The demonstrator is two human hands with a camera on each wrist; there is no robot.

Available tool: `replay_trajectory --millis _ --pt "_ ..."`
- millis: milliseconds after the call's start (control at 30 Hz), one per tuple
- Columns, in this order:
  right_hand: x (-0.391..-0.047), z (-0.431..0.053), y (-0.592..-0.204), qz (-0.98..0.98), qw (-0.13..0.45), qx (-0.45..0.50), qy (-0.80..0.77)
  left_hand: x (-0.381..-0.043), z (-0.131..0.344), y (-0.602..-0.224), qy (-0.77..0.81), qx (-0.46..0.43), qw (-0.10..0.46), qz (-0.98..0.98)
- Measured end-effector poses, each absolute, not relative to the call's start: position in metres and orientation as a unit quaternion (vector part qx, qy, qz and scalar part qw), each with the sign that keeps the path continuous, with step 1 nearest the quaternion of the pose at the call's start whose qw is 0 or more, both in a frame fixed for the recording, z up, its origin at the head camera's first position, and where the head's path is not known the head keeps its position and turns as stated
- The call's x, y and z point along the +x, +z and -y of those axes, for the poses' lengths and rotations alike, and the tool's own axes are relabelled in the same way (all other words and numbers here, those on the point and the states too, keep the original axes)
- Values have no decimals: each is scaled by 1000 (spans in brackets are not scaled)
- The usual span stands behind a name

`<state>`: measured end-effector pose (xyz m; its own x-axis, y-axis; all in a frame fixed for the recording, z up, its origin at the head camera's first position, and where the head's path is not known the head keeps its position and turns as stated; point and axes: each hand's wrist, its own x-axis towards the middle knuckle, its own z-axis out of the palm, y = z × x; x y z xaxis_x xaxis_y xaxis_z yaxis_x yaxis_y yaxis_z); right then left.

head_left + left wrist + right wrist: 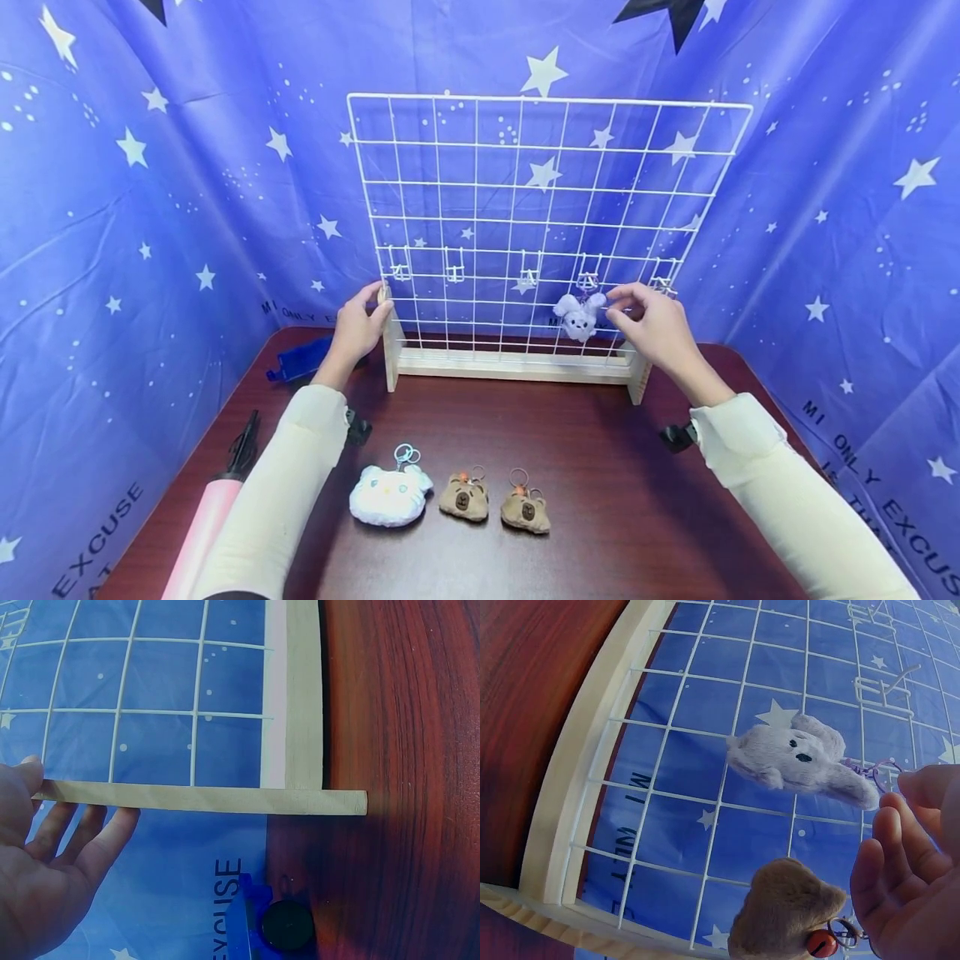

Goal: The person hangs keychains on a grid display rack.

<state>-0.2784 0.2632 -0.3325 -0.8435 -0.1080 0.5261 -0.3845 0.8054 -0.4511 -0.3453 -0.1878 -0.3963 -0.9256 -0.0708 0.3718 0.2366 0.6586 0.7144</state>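
Lavender plush [579, 323] upright, ears [597, 302] upward

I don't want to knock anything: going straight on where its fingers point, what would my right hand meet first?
Your right hand would probably meet the lavender plush keychain with long ears, close ahead; depth is unclear, so they may even be touching.

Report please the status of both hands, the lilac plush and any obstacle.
Left hand grips wooden upright. Right hand at lilac plush, pinch unclear. Lilac plush suspended before wire grid. Brown plush close beside right hand; no blockage seen.
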Motion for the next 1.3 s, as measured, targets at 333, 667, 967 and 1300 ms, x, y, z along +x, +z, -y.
replay_trajectory --millis 333,667,967,1300 --pt "-264 -260 -349 915 223 176 287 -346 187 -395 -412 -45 186 891" --pt "-254 -255 -376 916 185 207 288 -346 187 -396 -411 -45 188 891" --pt "-252 -243 -402 909 141 259 293 -346 187 -395 -412 -41 183 892" --pt "-243 -220 -427 904 71 288 307 -346 187 -395 -410 -46 190 891"
